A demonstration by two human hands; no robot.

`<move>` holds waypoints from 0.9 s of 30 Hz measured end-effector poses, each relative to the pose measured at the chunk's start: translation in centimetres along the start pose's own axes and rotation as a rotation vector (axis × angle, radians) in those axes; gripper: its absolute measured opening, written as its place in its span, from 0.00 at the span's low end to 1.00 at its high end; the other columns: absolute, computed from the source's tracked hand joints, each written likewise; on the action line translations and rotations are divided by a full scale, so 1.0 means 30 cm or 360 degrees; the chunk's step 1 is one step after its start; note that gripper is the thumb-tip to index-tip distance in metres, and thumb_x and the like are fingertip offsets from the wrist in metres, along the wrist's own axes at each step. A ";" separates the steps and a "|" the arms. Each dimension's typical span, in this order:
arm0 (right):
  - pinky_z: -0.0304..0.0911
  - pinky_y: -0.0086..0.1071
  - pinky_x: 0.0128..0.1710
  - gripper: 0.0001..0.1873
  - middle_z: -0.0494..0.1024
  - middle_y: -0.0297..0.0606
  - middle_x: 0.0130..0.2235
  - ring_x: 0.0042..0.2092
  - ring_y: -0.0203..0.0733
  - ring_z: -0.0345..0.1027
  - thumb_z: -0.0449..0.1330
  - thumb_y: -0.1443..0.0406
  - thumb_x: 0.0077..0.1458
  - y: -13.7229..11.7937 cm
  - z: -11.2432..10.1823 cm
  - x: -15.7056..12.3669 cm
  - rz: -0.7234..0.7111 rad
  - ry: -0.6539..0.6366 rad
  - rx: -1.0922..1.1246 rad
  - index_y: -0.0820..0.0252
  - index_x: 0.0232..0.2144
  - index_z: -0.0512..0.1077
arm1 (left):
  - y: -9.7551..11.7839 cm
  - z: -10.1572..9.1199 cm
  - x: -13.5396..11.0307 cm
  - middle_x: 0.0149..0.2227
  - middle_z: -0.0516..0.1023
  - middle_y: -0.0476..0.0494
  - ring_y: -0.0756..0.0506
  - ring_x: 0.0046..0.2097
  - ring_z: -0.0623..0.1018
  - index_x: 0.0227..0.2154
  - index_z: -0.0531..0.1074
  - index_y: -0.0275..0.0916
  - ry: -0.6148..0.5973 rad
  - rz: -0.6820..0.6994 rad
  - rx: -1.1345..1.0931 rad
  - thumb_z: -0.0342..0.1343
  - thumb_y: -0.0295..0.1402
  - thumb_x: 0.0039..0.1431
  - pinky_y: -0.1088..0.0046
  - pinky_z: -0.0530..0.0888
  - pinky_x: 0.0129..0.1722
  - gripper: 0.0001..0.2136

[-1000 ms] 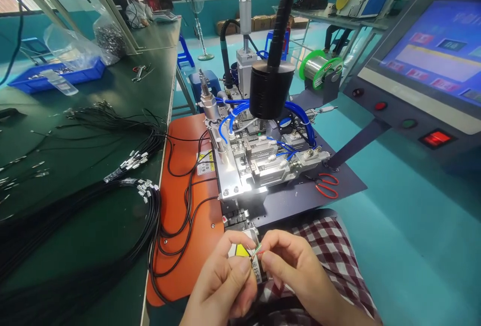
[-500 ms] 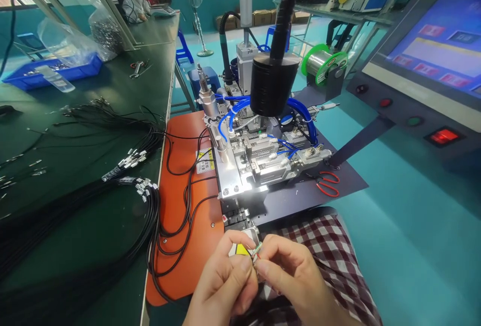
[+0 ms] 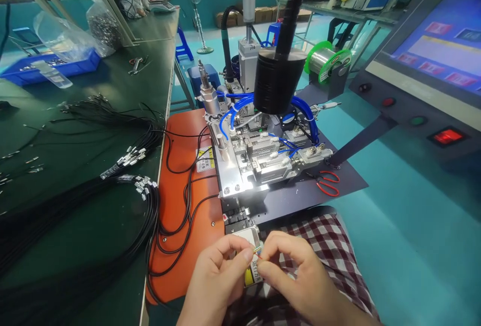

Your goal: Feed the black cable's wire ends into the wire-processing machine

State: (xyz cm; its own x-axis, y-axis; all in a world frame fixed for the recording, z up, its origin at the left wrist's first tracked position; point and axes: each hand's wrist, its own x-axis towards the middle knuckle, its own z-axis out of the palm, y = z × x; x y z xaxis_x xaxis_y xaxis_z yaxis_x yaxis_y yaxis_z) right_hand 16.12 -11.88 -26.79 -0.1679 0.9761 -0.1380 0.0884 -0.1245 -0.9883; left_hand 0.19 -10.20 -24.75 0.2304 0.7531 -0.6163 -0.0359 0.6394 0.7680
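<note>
My left hand (image 3: 216, 278) and my right hand (image 3: 296, 276) meet at the bottom centre, above my checked lap. Both pinch the thin coloured wire ends (image 3: 257, 253) of a black cable between thumb and forefinger; green and red strands show between the fingertips. A yellow and white label (image 3: 252, 275) lies just beneath them. Ahead stands a metal fixture machine (image 3: 259, 158) with blue hoses and a black cylindrical lamp head (image 3: 277, 80) over it.
Bundles of black cables with metal ends (image 3: 131, 166) cover the green bench (image 3: 124, 80) at left and trail over the orange mat (image 3: 176, 201). Red-handled scissors (image 3: 326, 182) lie right of the machine. A solder spool (image 3: 326, 60) and a control panel with screen (image 3: 432, 60) stand at right.
My hands have slid slightly down and closer together, still pinching the wire ends. The view has tilted a little; nothing else has moved.
</note>
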 end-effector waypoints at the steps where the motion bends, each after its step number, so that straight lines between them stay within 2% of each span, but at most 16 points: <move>1: 0.58 0.29 0.32 0.04 0.69 0.30 0.28 0.31 0.36 0.62 0.60 0.67 0.53 -0.008 -0.008 0.004 0.0060 0.0006 0.0048 0.58 0.26 0.70 | 0.000 -0.003 0.001 0.12 0.49 0.62 0.57 0.17 0.46 0.27 0.67 0.37 -0.0003 -0.0009 0.0002 0.60 0.45 0.51 0.79 0.43 0.18 0.15; 6: 0.56 0.28 0.30 0.07 0.66 0.30 0.26 0.29 0.35 0.58 0.59 0.64 0.54 -0.041 -0.018 0.026 0.0154 -0.0019 0.0227 0.60 0.25 0.69 | 0.000 -0.009 0.004 0.13 0.50 0.62 0.58 0.17 0.46 0.27 0.67 0.37 -0.0039 -0.0030 -0.0008 0.59 0.42 0.52 0.79 0.43 0.18 0.12; 11: 0.48 0.27 0.24 0.12 0.60 0.27 0.22 0.25 0.32 0.51 0.59 0.60 0.55 -0.009 -0.018 0.047 0.0257 -0.0236 0.0488 0.60 0.24 0.65 | 0.005 -0.012 0.000 0.14 0.54 0.60 0.58 0.16 0.48 0.27 0.67 0.37 -0.0119 -0.0059 -0.0027 0.59 0.40 0.52 0.79 0.43 0.18 0.12; 15: 0.49 0.27 0.25 0.13 0.62 0.29 0.25 0.26 0.32 0.52 0.60 0.58 0.55 0.029 -0.037 0.070 0.0182 -0.0446 0.0619 0.61 0.27 0.66 | 0.019 -0.008 -0.002 0.17 0.60 0.57 0.60 0.15 0.50 0.22 0.66 0.36 -0.0238 -0.0127 -0.0030 0.61 0.40 0.49 0.79 0.43 0.16 0.14; 19: 0.49 0.29 0.28 0.13 0.62 0.30 0.27 0.28 0.34 0.52 0.59 0.58 0.56 0.035 -0.051 0.085 0.0052 -0.0581 0.0615 0.61 0.27 0.65 | 0.032 0.005 -0.005 0.16 0.58 0.58 0.60 0.15 0.49 0.21 0.67 0.35 -0.0235 -0.0136 -0.0007 0.62 0.39 0.48 0.80 0.43 0.16 0.14; 23: 0.52 0.30 0.30 0.14 0.63 0.31 0.28 0.29 0.36 0.54 0.58 0.56 0.57 0.022 -0.052 0.082 0.0016 -0.0535 0.0489 0.60 0.27 0.65 | 0.030 0.012 -0.010 0.15 0.57 0.60 0.60 0.15 0.48 0.22 0.68 0.35 -0.0146 -0.0099 0.0039 0.63 0.40 0.46 0.80 0.44 0.16 0.13; 27: 0.53 0.30 0.29 0.12 0.63 0.31 0.28 0.29 0.35 0.54 0.56 0.58 0.59 0.015 -0.045 0.065 0.0104 -0.0323 0.0421 0.60 0.28 0.66 | 0.015 0.006 -0.008 0.13 0.53 0.62 0.58 0.16 0.48 0.24 0.68 0.36 -0.0035 -0.0006 0.0035 0.63 0.43 0.47 0.81 0.44 0.17 0.15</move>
State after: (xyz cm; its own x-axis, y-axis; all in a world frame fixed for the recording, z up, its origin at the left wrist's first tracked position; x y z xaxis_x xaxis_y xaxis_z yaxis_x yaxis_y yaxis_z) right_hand 17.16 -9.79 -27.43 -0.3647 0.9124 -0.1856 -0.1476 -0.2534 -0.9560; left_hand 0.30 -10.12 -24.21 0.2518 0.7468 -0.6155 -0.0138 0.6387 0.7693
